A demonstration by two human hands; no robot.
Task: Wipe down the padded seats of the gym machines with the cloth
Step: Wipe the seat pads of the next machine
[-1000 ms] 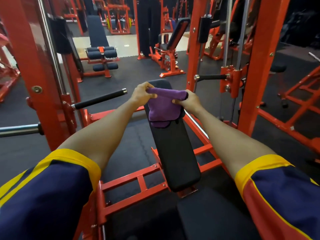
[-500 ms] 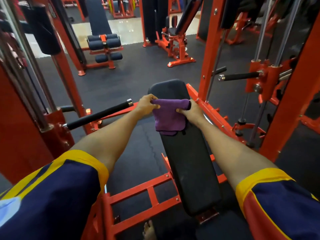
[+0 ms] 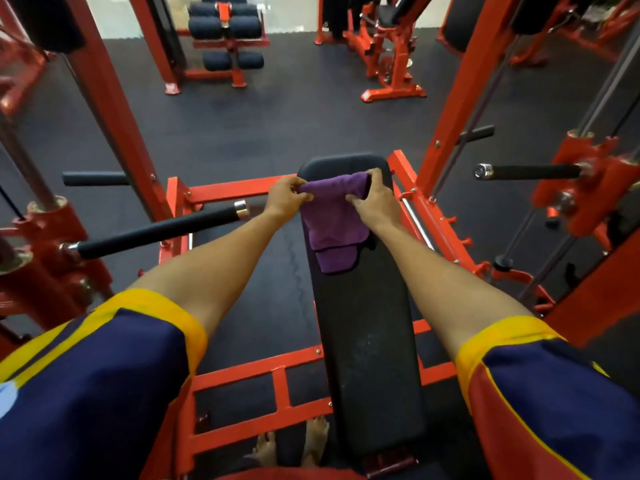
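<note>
Cloth pinched between left hand and right hand.

I see a dark rubber floor, red machine frames, black roller pads, and pale flooring beyond.

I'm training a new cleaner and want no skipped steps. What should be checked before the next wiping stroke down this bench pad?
1. Grip on the purple cloth: left hand and right hand each pinch an upper corner. Ok.
2. Cloth on the black pad: drapes over its far end. Ok.
3. Cloth spread flat: bunched between the hands, layers folded below. Not ok.
4. Pad toward the person: nothing lies on it. Ok.
5. Cloth damp enough: cannot tell.
</note>
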